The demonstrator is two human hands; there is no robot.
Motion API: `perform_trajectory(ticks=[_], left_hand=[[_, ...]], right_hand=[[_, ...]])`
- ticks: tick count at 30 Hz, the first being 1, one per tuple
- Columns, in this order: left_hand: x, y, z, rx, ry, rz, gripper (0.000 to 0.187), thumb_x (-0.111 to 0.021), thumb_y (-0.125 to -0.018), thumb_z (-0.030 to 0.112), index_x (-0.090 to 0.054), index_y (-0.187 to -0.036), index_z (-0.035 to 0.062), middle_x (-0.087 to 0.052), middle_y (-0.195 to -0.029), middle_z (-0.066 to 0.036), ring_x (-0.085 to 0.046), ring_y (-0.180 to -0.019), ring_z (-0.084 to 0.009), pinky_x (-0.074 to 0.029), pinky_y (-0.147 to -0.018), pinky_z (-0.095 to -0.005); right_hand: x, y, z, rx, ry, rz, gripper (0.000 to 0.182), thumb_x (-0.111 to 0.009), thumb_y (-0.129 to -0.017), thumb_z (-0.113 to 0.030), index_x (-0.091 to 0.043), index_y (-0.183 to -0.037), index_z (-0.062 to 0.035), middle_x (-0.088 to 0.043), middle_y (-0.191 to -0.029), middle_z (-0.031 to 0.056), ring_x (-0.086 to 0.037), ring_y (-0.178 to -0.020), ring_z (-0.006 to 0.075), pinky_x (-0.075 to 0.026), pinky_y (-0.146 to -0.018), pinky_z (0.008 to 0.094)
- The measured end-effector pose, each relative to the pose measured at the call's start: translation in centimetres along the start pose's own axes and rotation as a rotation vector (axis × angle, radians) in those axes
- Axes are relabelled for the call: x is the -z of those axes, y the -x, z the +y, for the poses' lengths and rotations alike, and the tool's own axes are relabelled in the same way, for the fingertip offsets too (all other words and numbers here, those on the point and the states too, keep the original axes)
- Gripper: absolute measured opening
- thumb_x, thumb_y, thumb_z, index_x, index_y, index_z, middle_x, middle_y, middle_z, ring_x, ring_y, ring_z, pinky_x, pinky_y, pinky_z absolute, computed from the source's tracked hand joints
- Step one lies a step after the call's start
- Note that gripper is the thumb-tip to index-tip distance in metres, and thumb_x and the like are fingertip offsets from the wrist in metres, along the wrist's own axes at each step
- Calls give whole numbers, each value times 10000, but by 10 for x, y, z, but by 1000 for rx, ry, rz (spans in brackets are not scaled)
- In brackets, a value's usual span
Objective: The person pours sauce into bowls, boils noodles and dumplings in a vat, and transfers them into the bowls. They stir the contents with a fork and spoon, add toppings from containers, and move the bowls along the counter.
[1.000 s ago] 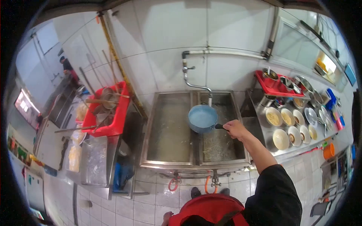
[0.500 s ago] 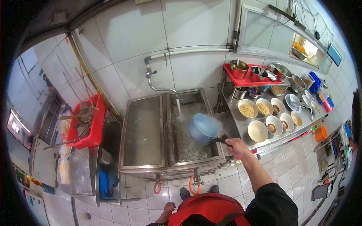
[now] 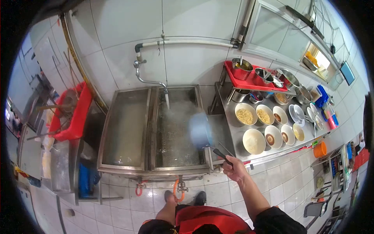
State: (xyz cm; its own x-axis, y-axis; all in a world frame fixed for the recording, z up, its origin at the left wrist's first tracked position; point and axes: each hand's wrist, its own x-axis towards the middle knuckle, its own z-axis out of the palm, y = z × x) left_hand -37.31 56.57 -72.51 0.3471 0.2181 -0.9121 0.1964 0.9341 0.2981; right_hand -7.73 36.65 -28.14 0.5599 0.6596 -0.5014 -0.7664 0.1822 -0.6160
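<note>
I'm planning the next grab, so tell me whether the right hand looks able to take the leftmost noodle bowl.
Probably not: the right hand is closed around the handle of the blue pan, and another bowl sits in front of the noodle bowl.

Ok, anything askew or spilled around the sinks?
Only the pan: it looks tilted at the right sink's edge, but the right hand grips its handle, so it isn't loose. Blur hides its contents. The tap runs beside it. No obvious spill.
</note>
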Motion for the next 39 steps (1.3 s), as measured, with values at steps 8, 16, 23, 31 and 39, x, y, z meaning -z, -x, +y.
perform_trajectory(ticks=[8,16,23,31,39], left_hand=[[-90,42,8,-80,390,62,234,-455,-908,363,-542,-953,150,-539,-855,-50,-550,-713,-184,-452,-556,-363],[-74,55,18,49,430,-4,315,-436,-896,442,-567,-929,157,-568,-901,-66,-571,-785,-237,-473,-695,-471],[-11,51,2,-12,521,-1114,295,-484,-887,381,-558,-966,106,-625,-1001,-72,-606,-962,-252,-483,-768,-407],[151,96,9,-771,-1331,-145,194,-578,-824,272,-585,-793,81,-603,-757,-98,-578,-708,-319,-480,-646,-398],[271,161,35,-490,-1473,57,173,-568,-833,258,-580,-843,85,-606,-806,-93,-591,-736,-301,-477,-650,-395]], right_hand=[[31,4,9,-110,-289,-191,394,-444,-968,-339,-547,-1172,-18,-314,-496,-56,-228,-379,50,-202,-358,203],[39,-4,17,-126,-563,-253,421,-431,-958,-442,-592,-1114,-86,-285,-455,-57,-187,-350,60,-193,-347,212],[7,-17,-13,-47,-224,-39,387,-481,-933,-448,-600,-1036,-94,-270,-444,-39,-217,-365,81,-193,-351,232],[-51,-112,-18,911,1852,159,261,-541,-874,-254,-561,-960,-9,-573,-630,140,-619,-627,307,-479,-539,381],[-73,-142,42,838,2294,218,151,-540,-818,-122,-536,-920,-10,-618,-828,204,-639,-749,347,-534,-637,414]])
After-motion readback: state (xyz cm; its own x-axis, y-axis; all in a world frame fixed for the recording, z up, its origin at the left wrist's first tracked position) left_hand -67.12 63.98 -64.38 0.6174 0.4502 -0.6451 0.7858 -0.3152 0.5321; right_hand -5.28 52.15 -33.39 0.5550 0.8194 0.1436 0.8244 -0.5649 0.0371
